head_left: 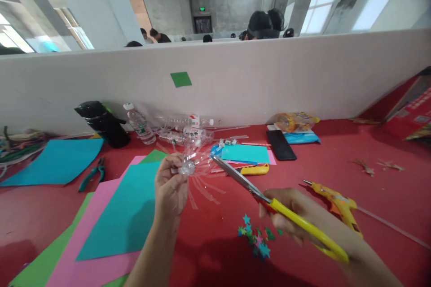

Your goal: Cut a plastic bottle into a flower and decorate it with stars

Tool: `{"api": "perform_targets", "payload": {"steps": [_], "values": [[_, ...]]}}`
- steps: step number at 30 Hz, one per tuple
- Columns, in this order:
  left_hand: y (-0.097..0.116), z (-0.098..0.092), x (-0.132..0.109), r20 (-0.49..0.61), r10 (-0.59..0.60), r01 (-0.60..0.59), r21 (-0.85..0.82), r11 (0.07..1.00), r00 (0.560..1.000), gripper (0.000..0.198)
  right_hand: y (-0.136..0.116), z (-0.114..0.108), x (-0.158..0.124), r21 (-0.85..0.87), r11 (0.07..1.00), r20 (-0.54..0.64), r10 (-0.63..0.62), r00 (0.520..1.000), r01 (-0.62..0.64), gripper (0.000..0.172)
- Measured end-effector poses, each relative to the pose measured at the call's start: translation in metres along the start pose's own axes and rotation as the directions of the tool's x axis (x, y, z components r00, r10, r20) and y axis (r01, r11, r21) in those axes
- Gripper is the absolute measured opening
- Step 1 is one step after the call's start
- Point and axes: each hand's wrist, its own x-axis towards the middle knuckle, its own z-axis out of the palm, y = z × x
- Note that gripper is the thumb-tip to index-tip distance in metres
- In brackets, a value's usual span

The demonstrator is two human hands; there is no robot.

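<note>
Pinched in the fingers of my left hand [171, 186] is a clear plastic bottle top [187, 167], cut into long thin strips that fan out to the right. My right hand [288, 210] grips a pair of scissors [237, 178] with yellow handles. Their blades point up and left, close together, with the tips near the strips. Whether the tips touch any strip I cannot tell. Below the scissors lies a small heap of paper stars [259, 240] in blue, green and pink.
Coloured paper sheets [124, 215] spread at the left near green-handled pliers [94, 174]. A black flask [104, 123] and a water bottle [139, 123] stand along the partition. A yellow cutter [255, 170], a phone [281, 145] and a glue gun [336, 204] lie rightward.
</note>
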Motion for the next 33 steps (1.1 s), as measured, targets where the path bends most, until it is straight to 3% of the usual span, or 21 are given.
{"api": "perform_targets", "payload": {"steps": [4,14,19,23,26,33], "values": [[-0.0004,-0.0002,-0.0006,-0.008,0.032,-0.032,0.004,0.999,0.999,0.026,-0.0008,0.0036,0.0022,0.029,0.998,-0.003,0.055,0.998,-0.055,0.04],[0.0046,0.0078,-0.0026,-0.077,0.208,-0.203,0.072,0.977,0.975,0.024,0.0046,0.0066,-0.0022,0.099,0.995,-0.003,0.006,1.0,-0.006,0.048],[0.0052,0.0064,-0.0042,-0.072,0.237,-0.231,0.082,0.969,0.969,0.024,-0.0002,0.0059,-0.0005,0.087,0.994,-0.003,0.067,0.998,-0.066,0.046],[0.0046,0.0037,-0.0043,-0.061,0.251,-0.245,0.092,0.965,0.966,0.024,-0.0003,0.0052,-0.0013,0.118,0.993,-0.037,0.036,0.999,-0.031,0.051],[0.0039,0.0022,-0.0039,-0.069,0.226,-0.221,0.076,0.972,0.972,0.023,0.0016,0.0051,-0.0019,0.13,0.991,-0.058,0.011,0.998,-0.004,0.054],[0.0007,0.0025,-0.0035,-0.013,0.023,-0.024,-0.062,0.998,1.0,0.024,0.0011,0.0047,-0.0007,0.061,0.998,-0.036,0.03,0.999,-0.028,0.044]]}}
